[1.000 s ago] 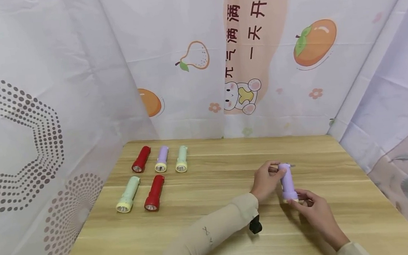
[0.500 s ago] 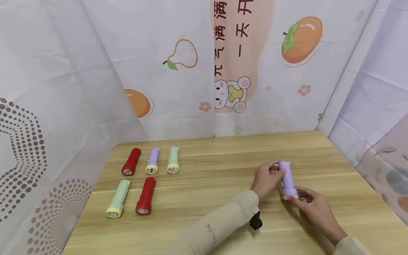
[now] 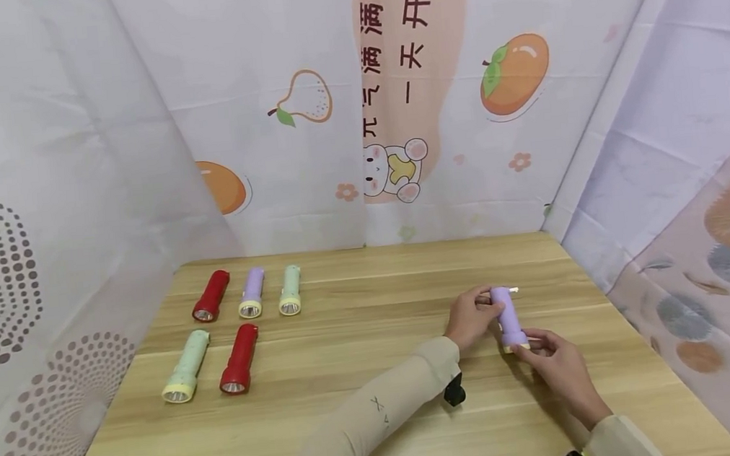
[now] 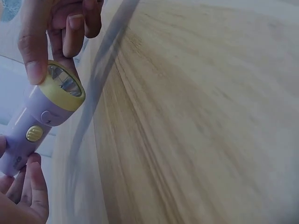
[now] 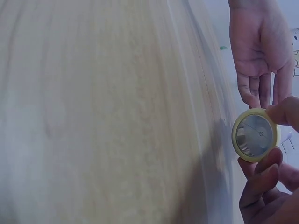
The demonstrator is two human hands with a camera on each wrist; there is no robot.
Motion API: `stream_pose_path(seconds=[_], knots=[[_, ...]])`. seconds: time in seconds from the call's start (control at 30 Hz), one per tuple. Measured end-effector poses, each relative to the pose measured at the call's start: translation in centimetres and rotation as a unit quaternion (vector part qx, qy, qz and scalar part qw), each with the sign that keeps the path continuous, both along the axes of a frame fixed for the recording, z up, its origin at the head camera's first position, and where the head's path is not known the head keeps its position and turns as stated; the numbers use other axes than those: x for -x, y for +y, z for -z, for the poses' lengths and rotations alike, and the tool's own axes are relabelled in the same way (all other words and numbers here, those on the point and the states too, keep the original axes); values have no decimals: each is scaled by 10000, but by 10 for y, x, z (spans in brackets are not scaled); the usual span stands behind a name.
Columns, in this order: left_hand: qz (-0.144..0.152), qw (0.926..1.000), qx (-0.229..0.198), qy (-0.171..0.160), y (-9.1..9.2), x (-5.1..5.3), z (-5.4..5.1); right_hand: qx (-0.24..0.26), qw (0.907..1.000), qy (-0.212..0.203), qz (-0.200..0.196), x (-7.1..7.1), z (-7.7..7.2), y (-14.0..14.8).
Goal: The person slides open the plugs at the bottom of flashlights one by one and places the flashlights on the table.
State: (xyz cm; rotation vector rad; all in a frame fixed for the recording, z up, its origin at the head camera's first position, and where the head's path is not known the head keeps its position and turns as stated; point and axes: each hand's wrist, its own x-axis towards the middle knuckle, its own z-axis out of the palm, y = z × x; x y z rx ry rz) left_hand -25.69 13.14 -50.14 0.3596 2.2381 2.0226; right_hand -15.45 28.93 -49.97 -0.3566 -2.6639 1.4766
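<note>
A: Position, grip?
B: Lilac, plastic-looking cylindrical flashlight [image 3: 508, 318] is being held at four o'clock; left hand [image 3: 471, 320] is pinching its tail at twelve, right hand [image 3: 561, 369] its yellow rim [image 4: 58, 97] at six.
A: Handling?
B: Probably light, stiff, slightly slippery; barrel [image 4: 22, 128] is likely offering safest hold.

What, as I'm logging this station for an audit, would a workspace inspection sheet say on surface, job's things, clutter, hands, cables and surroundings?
Surface: wood-grain tabletop.
Job's things: held lavender flashlight with pale yellow lens ring; lying in two rows at left, rear red flashlight, rear lavender flashlight, rear mint-green flashlight, front mint-green flashlight, front red flashlight.
Clutter: nothing seen.
Hands: left hand holds the held flashlight's tail end; right hand grips its lens end.
Cables: nothing seen.
Surroundings: printed fabric backdrop with fruit, flowers and Chinese characters behind; patterned cloth at both sides.
</note>
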Motion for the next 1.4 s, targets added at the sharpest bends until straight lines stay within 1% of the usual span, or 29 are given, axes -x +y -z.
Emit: stream_pose_path(seconds=[0.13, 0.23, 0.4, 0.53, 0.63, 0.73, 0.93, 1.07, 1.17, 1.3, 1.4], knots=[[4, 9998, 24, -218, 4, 1, 1, 20, 9999, -48, 85, 0, 1, 2], [21, 9994, -64, -333, 6, 0, 2, 76, 9998, -80, 151, 1, 2, 5], [182, 9993, -249, -230, 11, 1, 3, 140, 9996, -104, 210, 3, 3, 10], [335, 9994, -125, -32, 16, 3, 6, 55, 9996, -142, 233, 3, 4, 15], [388, 9992, -2, 40, 18, 5, 9, 42, 9995, -215, 238, 2, 4, 17], [387, 9992, 12, -28, 19, 7, 11, 99, 9994, -263, 193, 2, 4, 19], [379, 9991, 48, -201, 19, 11, 13, 369, 9987, -329, 102, 6, 8, 21], [419, 9987, 168, -242, 19, 14, 12, 475, 9980, -398, 112, 8, 8, 22], [449, 9982, 325, -214, 21, 17, 12, 554, 9975, -424, 139, 9, 6, 23], [537, 9970, 517, -221, 19, 17, 13, 606, 9971, -434, 171, 12, 4, 21], [602, 9961, 560, -318, 17, 15, 13, 629, 9967, -465, 221, 13, 4, 20]])
